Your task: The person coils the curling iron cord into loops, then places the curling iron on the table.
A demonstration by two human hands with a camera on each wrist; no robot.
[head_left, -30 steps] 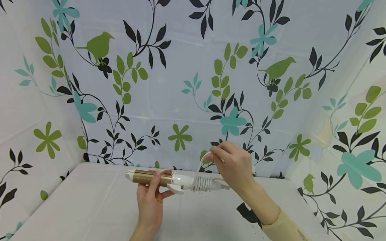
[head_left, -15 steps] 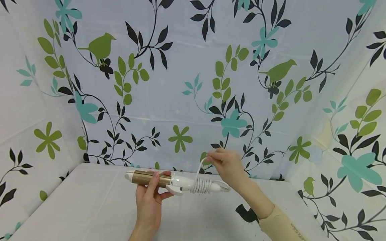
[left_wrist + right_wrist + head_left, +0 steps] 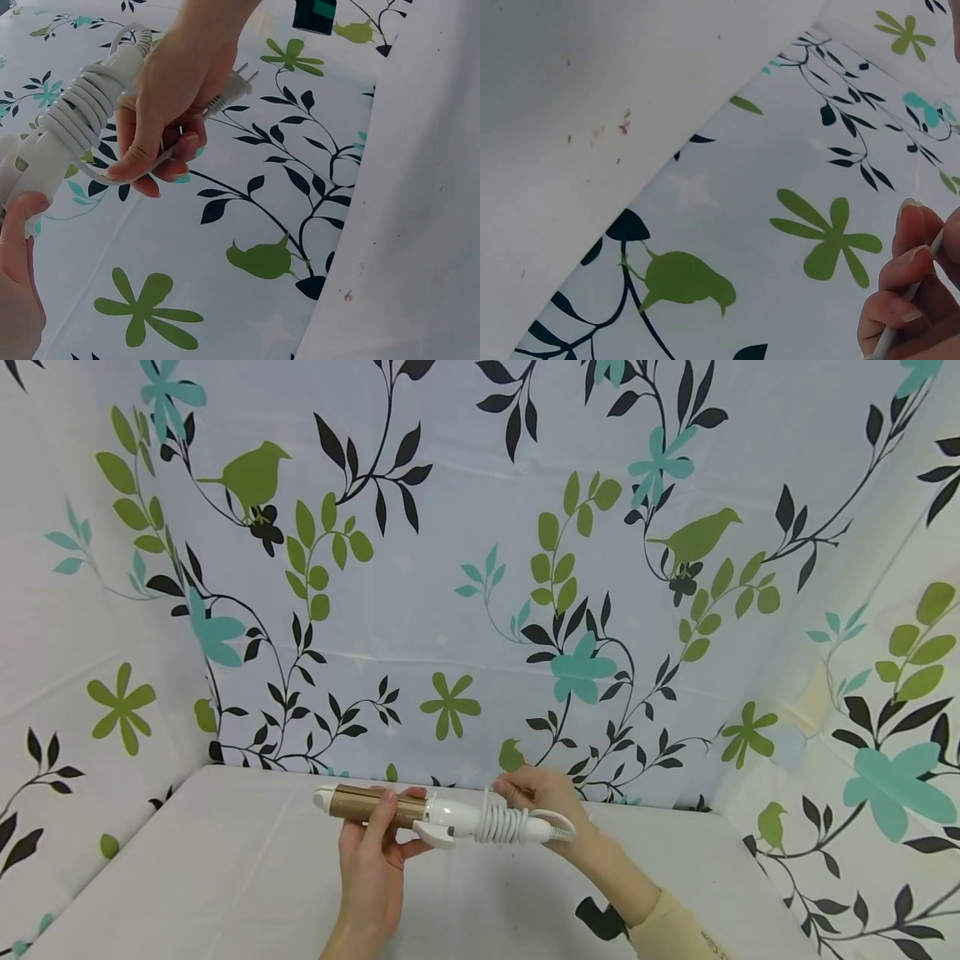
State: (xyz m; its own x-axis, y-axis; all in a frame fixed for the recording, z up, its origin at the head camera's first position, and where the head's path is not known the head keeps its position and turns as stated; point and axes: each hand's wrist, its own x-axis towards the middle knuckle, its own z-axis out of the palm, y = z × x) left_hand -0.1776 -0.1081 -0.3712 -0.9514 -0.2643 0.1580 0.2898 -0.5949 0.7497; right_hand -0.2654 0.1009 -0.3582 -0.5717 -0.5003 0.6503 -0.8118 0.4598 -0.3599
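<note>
A curling iron (image 3: 456,817) with a gold barrel and white handle is held level above the white table in the head view. My left hand (image 3: 371,877) grips it by the barrel, thumb on the near side. White cord (image 3: 501,824) is wound in several loops around the handle. My right hand (image 3: 551,802) pinches the cord's free length just behind the handle. In the left wrist view, the two-pronged plug (image 3: 238,86) sticks out beyond the right hand. The right wrist view shows the right fingers (image 3: 900,307) curled along the cord.
The white tabletop (image 3: 247,860) lies below the hands. A patterned cloth (image 3: 412,593) with birds, leaves and flowers hangs behind and at both sides. A black piece (image 3: 600,917) shows beside the right forearm.
My right hand has come down from above the handle to behind it, carrying the cord. My left hand and the curling iron have stayed nearly still.
</note>
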